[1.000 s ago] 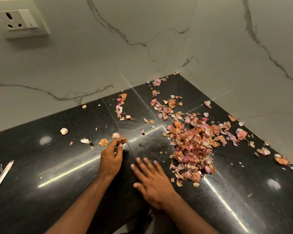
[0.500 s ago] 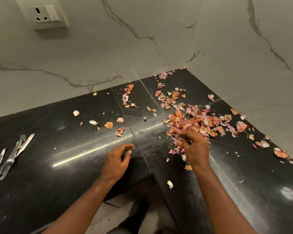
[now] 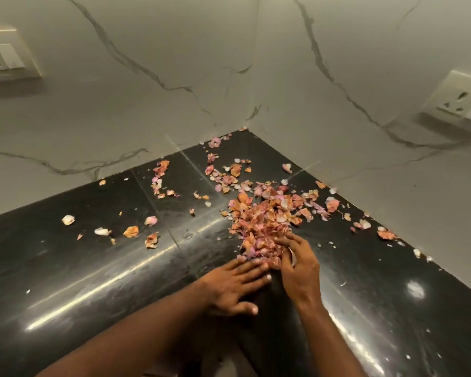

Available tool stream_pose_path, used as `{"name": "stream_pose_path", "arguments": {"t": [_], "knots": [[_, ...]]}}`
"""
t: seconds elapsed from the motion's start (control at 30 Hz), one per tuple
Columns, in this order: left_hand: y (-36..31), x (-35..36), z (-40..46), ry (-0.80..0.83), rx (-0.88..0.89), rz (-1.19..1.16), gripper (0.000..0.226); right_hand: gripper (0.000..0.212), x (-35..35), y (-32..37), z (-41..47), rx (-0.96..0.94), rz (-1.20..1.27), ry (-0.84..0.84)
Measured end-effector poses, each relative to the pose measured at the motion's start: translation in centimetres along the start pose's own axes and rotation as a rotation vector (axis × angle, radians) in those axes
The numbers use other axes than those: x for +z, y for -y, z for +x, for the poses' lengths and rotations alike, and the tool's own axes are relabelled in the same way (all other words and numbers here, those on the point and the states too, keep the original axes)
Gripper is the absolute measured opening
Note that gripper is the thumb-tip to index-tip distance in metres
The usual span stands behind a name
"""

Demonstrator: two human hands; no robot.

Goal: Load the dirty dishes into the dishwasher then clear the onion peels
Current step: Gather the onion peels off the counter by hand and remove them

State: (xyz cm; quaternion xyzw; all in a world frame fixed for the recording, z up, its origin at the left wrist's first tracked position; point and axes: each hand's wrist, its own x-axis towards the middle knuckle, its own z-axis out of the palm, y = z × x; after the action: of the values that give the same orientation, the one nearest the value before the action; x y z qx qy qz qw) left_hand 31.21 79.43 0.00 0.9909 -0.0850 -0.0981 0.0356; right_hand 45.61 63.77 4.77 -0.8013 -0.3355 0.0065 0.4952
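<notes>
Black polished counter [image 3: 65, 281], onion peels [image 3: 261, 219] heaped in its corner.
Head view: left hand [image 3: 234, 285] lies flat, fingers straight, at the heap's six o'clock edge; right hand [image 3: 297, 270], fingers loosely spread, touches peels at five o'clock. Bare counter stretches toward nine o'clock; marble walls [image 3: 174, 63] close twelve and three.

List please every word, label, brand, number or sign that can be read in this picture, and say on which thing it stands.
No readable text is in view.
Left wall socket: plain white plate with holes and a switch, no marking visible.
Right wall socket: blurred, no marking visible.
Marble wall: only grey veins.
Black countertop: only onion peels and light glare.
</notes>
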Motion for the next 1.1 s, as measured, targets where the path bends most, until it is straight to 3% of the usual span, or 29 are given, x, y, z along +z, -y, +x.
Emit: {"name": "stream_pose_path", "arguments": {"t": [0.07,0.13,0.27,0.33,0.43,0.53,0.73,0.83,0.87,1.1], "knots": [[1.3,-1.7,1.6,0.022,-0.119,0.053,0.082,0.034,0.1,-0.8,-0.2,0.049,-0.038,-0.015],[1.9,-3.7,2.7,-0.002,-0.179,-0.040,0.076,0.037,0.3,-1.2,-0.6,0.045,-0.072,0.004],[3.7,-5.9,3.4,-0.294,-0.258,-0.472,0.038,0.042,2.2,-0.5,-2.9,-0.159,-0.098,0.214],[4.0,-6.4,3.0,-0.455,-0.308,-0.687,0.038,0.039,4.2,-0.4,-5.1,-0.258,-0.121,0.399],[4.5,-6.9,2.0,-0.589,-0.357,-0.791,0.044,0.044,7.0,-0.6,-6.8,-0.506,-0.276,0.653],[5.3,-6.1,0.3,-0.631,-0.377,-0.784,0.047,0.058,8.4,-0.9,-6.5,-0.628,-0.563,0.680],[7.5,-2.5,-4.7,-0.697,-0.558,-0.802,0.041,0.060,7.6,-1.0,1.9,-0.214,-0.633,0.754],[8.8,-2.2,-7.3,-0.719,-0.609,-0.794,0.038,0.040,6.0,0.7,7.4,-0.008,-0.435,0.686],[9.4,-2.3,-8.1,-0.741,-0.632,-0.799,0.035,0.032,5.6,1.3,9.1,0.024,-0.419,0.667],[13.4,-2.7,-12.3,-0.780,-0.801,-0.914,0.008,0.029,6.8,4.1,14.8,0.159,-0.437,0.426]]}}
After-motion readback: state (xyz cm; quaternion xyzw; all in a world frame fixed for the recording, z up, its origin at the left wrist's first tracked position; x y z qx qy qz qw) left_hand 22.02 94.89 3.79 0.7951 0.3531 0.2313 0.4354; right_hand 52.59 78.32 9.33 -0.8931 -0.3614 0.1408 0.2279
